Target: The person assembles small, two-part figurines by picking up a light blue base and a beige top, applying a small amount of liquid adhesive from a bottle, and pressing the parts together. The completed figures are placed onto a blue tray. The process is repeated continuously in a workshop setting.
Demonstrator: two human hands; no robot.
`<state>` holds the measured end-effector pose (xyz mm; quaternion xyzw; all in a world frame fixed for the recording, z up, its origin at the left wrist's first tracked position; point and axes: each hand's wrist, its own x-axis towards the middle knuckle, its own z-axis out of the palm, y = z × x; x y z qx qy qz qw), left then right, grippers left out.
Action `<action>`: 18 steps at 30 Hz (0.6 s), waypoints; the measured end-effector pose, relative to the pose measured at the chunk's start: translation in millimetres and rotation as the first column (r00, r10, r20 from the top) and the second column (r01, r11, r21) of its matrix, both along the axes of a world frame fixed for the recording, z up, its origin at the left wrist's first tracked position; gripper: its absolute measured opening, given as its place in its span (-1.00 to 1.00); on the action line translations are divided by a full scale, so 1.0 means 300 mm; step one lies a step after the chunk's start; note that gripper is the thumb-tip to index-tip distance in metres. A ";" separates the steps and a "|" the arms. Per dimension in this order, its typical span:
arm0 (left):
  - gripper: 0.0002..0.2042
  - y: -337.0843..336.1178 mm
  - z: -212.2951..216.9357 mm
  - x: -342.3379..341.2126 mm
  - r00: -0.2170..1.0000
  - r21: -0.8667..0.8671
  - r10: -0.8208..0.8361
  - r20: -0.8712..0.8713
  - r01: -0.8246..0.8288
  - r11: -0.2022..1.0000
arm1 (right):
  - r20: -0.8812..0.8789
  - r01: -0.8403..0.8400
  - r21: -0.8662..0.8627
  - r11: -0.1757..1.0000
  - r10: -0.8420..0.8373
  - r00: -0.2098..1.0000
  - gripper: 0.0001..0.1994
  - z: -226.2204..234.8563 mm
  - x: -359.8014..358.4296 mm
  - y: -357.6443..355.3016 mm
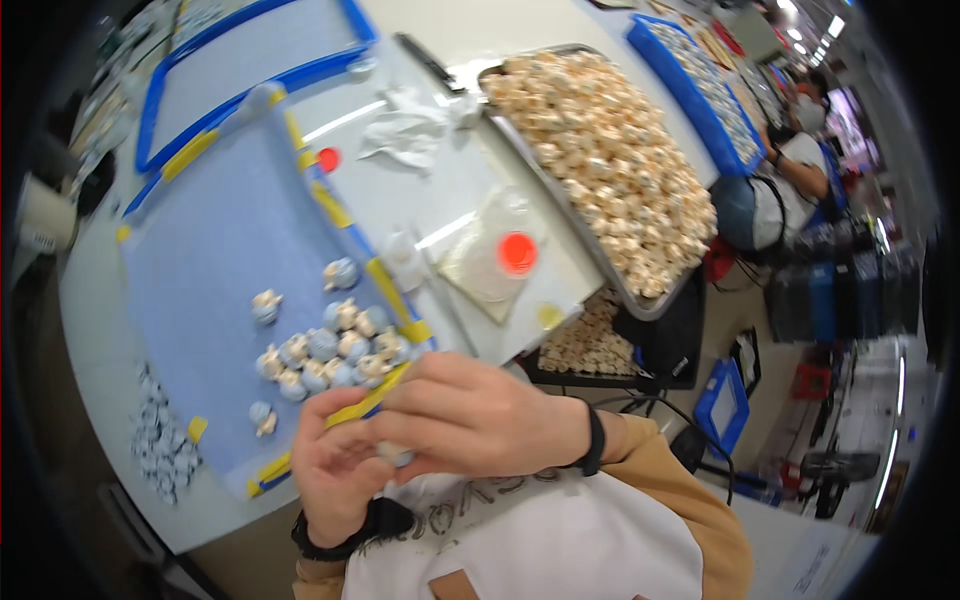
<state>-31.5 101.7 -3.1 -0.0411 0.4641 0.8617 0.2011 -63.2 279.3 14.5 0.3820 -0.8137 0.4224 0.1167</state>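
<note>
piece [399, 457] pinched in the grip of left hand [338, 468] and right hand [488, 415], with a blue-and-cream cluster [323, 345] seemingly done and many cream lumps [610, 160] apparently remaining.

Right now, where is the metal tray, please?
In the head view, the metal tray sits right of centre, between crumpled tissue and a filled blue tray.

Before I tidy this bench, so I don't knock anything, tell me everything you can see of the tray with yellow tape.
The tray is shallow and roughly four-sided, with a smooth pale-blue bottom and a blue rim patched with yellow tape; it looks like plastic. It lies flat on the pale table. Small cream-and-blue figures cluster toward its near right side, a few apart. The left hand and right hand are beside that corner; contact is unclear.
</note>
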 end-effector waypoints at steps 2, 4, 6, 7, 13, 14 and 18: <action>-0.43 0.000 0.009 -0.002 0.999 0.024 -0.042 0.007 0.041 0.999 | -0.022 0.040 0.000 0.999 -0.040 0.999 -0.68 -0.003 0.002 0.002; -0.47 -0.008 0.019 -0.021 0.994 0.048 -0.112 -0.002 0.111 0.993 | -0.039 0.092 0.029 0.995 -0.090 0.995 -0.66 0.005 -0.001 0.011; -0.51 -0.034 0.028 -0.025 0.989 -0.047 -0.148 -0.008 0.147 0.988 | -0.066 0.174 0.084 0.981 -0.169 0.983 -0.65 0.003 -0.015 0.022; -0.52 -0.046 0.031 -0.027 0.984 -0.091 -0.177 -0.007 0.175 0.980 | -0.080 0.227 0.114 0.967 -0.219 0.972 -0.64 0.002 -0.019 0.032; -0.55 -0.005 0.246 -0.031 0.762 0.579 -0.470 -0.446 0.646 0.498 | -0.011 0.166 0.350 0.922 -0.173 0.985 -0.62 0.000 -0.055 -0.060; -0.57 0.050 0.294 -0.045 0.747 0.640 -0.451 -0.488 0.658 0.397 | 0.012 0.189 0.365 0.912 -0.208 0.978 -0.62 0.007 -0.064 -0.084; -0.62 0.161 0.362 -0.036 0.797 0.795 -0.258 -0.547 0.591 0.140 | -0.006 0.263 0.379 0.887 -0.282 0.959 -0.50 0.004 -0.077 -0.152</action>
